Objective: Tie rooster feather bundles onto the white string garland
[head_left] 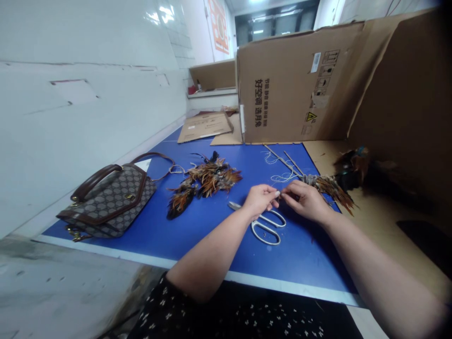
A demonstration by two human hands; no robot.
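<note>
My left hand and my right hand meet over the blue table, fingertips pinched together on something small I cannot make out. A bundle of brown feathers tied to thin sticks lies just behind my right hand, with white string looped beside it. White-handled scissors lie flat under my left wrist. A loose pile of brown and orange feathers sits to the left of my hands.
A brown patterned handbag lies at the table's left edge by the white wall. A large cardboard box stands behind, with flat cardboard farther back. More dark feathers rest on cardboard at the right.
</note>
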